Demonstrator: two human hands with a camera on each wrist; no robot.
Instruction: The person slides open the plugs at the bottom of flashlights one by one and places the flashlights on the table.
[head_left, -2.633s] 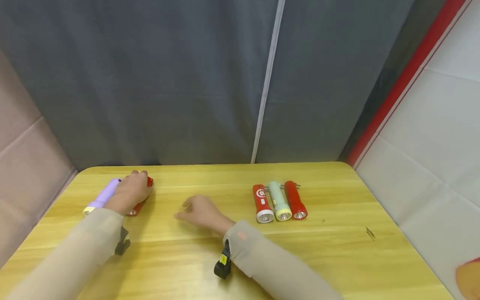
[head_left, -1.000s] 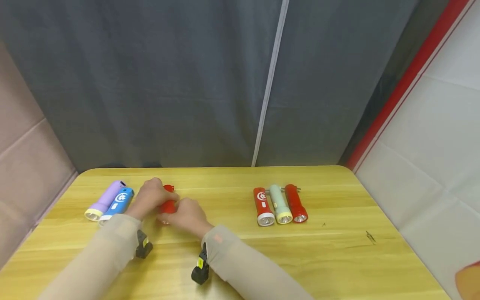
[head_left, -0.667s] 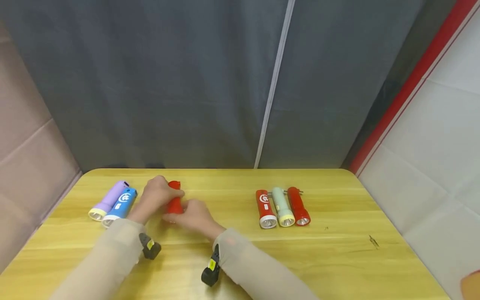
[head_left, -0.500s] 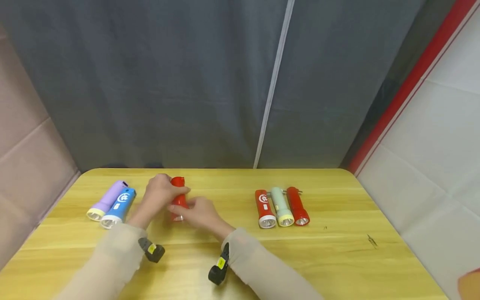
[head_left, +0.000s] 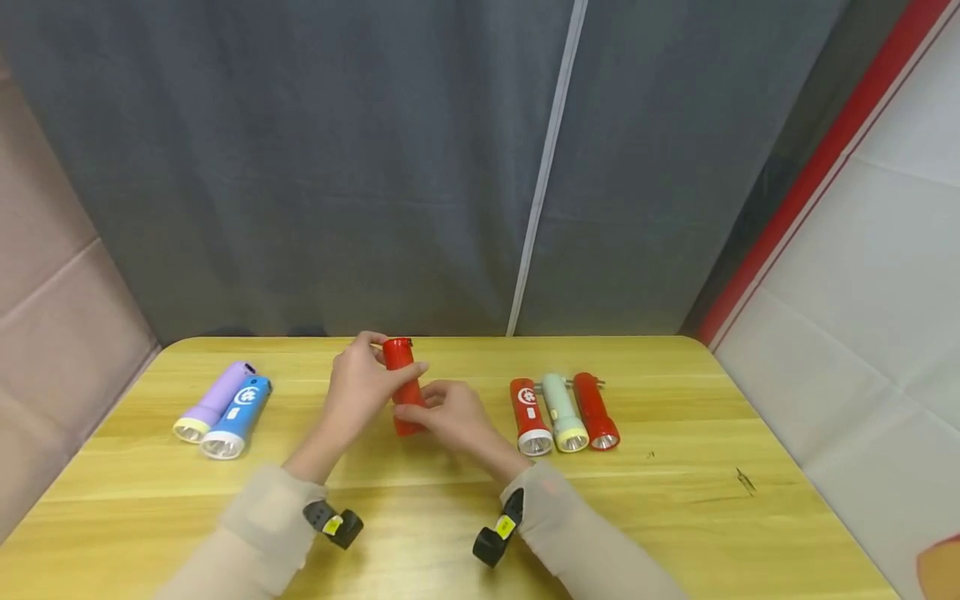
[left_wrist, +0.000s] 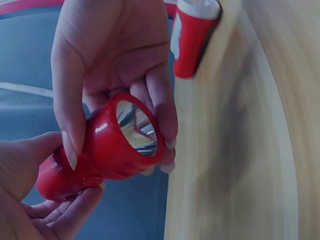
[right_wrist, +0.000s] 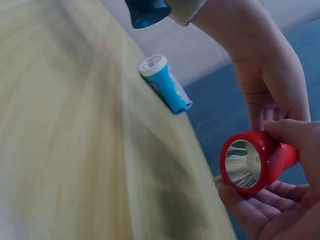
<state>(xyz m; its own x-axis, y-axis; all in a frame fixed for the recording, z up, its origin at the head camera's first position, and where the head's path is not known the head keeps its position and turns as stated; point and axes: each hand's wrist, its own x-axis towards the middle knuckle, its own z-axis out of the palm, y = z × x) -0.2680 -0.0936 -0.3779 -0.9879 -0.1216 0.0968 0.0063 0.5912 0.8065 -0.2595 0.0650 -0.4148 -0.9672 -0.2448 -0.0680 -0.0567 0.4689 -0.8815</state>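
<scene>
Both hands clamped on one glossy all-red cylindrical flashlight with a flared head (head_left: 407,392), fingers and thumbs curled round it. Left hand (head_left: 360,379) has the narrow tail part; right hand (head_left: 456,414) grips nearer the head. Flashlight is in front of the person, between the two rows, tilted, tail toward the far edge and lens end toward the person; wrist views show the clear lens and silvery reflector. Left row: light-purple flashlight with pale-yellow head rim (head_left: 217,398) and blue flashlight with white emblem and white head (head_left: 241,412), lying side by side; can't tell if touching. Right row: red flashlight with white emblem and white head (head_left: 528,408), mint-green flashlight with pale-yellow head rim (head_left: 559,404), second all-red flashlight (head_left: 592,404), lying close together, lens ends toward the person. Everything sits on a yellowish wood-grain table (head_left: 675,525), dark scratch marks at right. Beige sleeves (head_left: 592,533), black wrist cameras on both arms. Dark grey fabric curtain (head_left: 337,167) behind, pale vertical strip (head_left: 551,150) on it.
</scene>
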